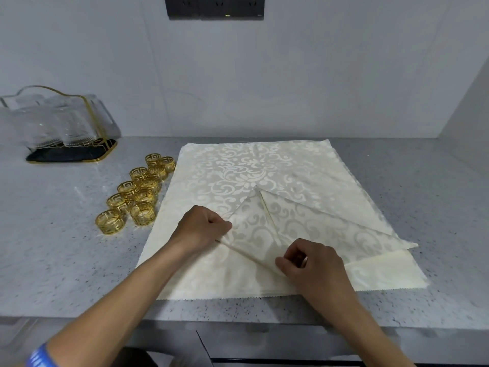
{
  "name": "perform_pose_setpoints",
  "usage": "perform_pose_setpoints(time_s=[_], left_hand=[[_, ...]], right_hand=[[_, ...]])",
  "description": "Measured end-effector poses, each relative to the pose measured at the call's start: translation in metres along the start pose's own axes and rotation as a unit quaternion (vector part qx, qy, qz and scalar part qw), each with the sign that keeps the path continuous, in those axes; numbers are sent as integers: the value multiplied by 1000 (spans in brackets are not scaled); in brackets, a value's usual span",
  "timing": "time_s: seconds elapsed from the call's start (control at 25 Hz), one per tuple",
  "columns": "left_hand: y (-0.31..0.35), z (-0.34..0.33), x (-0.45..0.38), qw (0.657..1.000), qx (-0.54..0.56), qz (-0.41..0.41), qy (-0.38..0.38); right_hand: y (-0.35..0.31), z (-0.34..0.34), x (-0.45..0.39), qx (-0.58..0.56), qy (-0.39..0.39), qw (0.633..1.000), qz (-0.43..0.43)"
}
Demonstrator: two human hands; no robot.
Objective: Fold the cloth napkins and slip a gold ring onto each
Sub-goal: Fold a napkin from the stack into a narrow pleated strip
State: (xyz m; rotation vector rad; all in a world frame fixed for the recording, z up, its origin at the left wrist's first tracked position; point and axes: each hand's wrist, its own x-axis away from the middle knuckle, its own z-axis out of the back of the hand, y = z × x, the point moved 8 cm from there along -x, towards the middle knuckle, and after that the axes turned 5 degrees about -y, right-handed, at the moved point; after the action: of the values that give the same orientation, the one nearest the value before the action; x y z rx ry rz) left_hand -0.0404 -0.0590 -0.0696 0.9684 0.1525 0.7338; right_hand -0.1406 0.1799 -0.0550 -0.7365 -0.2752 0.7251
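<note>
- Lying on the grey speckled counter (66, 260), a cream damask napkin (238, 168) has two corners folded in, meeting at a centre seam.
- Left hand (202, 229) and right hand (312, 263) each pinch a folded edge with curled fingers.
- Gold rings (137, 192) cluster just left of it.

A pale grey speckled counter (436, 181) runs the full width of the view, its front edge a lighter band with dark cabinet fronts (264, 348) showing below it, and it meets a smooth, pale grey wall (264, 75) along its back edge, which turns into a side wall (471, 102) at the counter's far right corner. High on the back wall sits a black socket panel (214, 7), cut off by the top of the view. Near the counter's far left corner stands a gold wire rack (87, 107) on a black, gold-rimmed tray (39, 156), holding clear ribbed glass pieces (47, 120), under soft, even light
</note>
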Motion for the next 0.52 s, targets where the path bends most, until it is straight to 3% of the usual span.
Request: perform_pose_setpoints(time_s=[0.16,0.28,0.36,0.52], left_hand=[[2,-1,2,999,-23,-5,36],[23,10,21,990,-78,-49,111],[50,1,45,966,-162,-149,137],[91,-84,101,899,-250,-360,12]], right_hand=[[-3,-1,1,45,41,998,22],[-3,-3,2,62,50,996,34],[-5,-5,3,72,47,996,34],[-12,59,3,30,160,984,66]])
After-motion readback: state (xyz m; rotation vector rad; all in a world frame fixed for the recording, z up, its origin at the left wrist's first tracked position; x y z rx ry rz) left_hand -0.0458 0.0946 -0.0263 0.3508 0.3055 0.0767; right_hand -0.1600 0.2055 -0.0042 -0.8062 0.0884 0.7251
